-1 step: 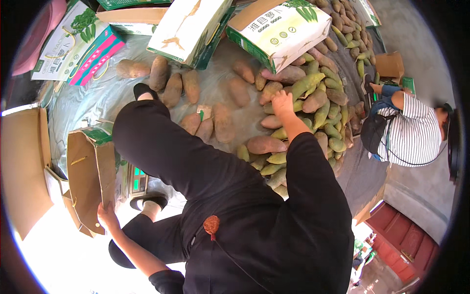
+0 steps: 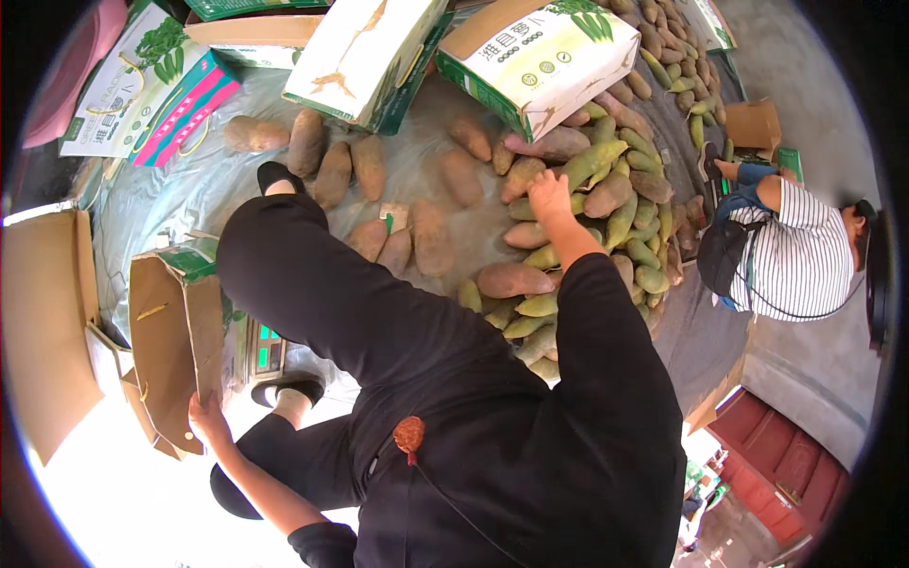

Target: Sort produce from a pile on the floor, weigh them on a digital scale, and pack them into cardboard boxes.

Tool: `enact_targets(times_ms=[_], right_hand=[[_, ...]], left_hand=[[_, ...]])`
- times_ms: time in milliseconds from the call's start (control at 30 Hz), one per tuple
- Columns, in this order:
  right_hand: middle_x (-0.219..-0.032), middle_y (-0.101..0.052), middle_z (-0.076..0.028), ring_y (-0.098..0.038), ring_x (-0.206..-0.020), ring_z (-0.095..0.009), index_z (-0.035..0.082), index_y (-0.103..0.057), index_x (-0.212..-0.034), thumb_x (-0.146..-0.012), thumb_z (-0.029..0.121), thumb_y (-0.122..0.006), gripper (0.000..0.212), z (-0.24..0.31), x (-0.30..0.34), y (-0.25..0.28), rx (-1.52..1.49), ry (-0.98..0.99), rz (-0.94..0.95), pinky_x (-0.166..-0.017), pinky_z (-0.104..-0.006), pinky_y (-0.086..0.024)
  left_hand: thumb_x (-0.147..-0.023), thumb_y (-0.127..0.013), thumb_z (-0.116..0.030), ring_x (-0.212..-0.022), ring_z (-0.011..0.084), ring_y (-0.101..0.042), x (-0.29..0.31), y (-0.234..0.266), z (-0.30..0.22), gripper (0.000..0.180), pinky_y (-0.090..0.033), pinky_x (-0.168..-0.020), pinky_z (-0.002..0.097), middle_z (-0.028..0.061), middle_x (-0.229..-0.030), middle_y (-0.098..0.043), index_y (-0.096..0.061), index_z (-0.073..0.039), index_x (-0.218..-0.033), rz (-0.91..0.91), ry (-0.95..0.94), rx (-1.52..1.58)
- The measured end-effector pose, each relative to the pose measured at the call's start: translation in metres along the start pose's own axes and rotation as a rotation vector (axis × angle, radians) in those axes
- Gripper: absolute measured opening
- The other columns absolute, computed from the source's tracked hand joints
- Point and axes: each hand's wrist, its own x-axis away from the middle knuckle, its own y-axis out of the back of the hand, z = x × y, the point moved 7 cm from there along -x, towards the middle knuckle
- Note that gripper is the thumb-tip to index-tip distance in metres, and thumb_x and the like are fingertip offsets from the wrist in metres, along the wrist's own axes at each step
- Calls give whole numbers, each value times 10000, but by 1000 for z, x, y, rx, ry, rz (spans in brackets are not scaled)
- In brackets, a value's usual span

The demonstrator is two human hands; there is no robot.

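My right hand [image 2: 549, 197] reaches into a heap of green and brown, soil-coated radishes [image 2: 620, 222], its fingers curled over a radish near the heap's left side. Just beyond the fingertips lies a long green radish [image 2: 594, 163]. On the left, my left hand [image 2: 208, 423] is closed on the lower edge of an open cardboard box [image 2: 170, 308], which stands beside my leg. The box's inside faces up and shows bare brown card. Fingers on its hidden side cannot be seen.
Several brown radishes [image 2: 333, 174] lie loose on plastic sheeting. White-and-green cartons [image 2: 544, 62] stand at the far side. A scale [image 2: 266, 348] with a green display sits by my foot. Another person [image 2: 800, 251] in a striped shirt sits at the right, near more radishes [image 2: 677, 57].
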Motion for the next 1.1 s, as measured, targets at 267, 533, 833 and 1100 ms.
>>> enact_targets(times_ms=[267,533,833,1100], right_hand=[[-1160,-489,-11,-397,-1143,-223,196,-598,-1162,-905,192,-461,291,-46,-5,2,382,126,77,-984,-568,-253],[-1002,-572,-3,-491,-1043,-211,167,-579,-992,-822,154,-519,180,-30,-11,12,216,245,-150,-929,-491,-323],[-1097,-526,-43,-490,-1066,-267,145,-483,-1077,-722,62,-634,395,18,16,86,52,269,-274,-857,-452,-412],[-1117,-531,-72,-503,-1039,-309,124,-469,-1144,-691,60,-648,492,56,27,180,-352,289,-548,-814,-454,-428]], left_hand=[[-724,-610,-63,-682,302,-579,-5,-14,26,159,-452,-664,366,168,-758,-599,-599,25,-856,51,78,-20],[-698,-595,-59,-847,341,-581,1,-13,39,247,-444,-766,409,199,-875,-608,-605,28,-929,113,237,-8],[-732,-646,-168,-852,300,-606,3,-4,-1,166,-457,-763,400,94,-843,-624,-641,-89,-878,18,164,-168],[-746,-638,-136,-885,291,-600,9,14,-15,168,-443,-779,404,104,-869,-624,-644,-69,-900,25,178,-151]])
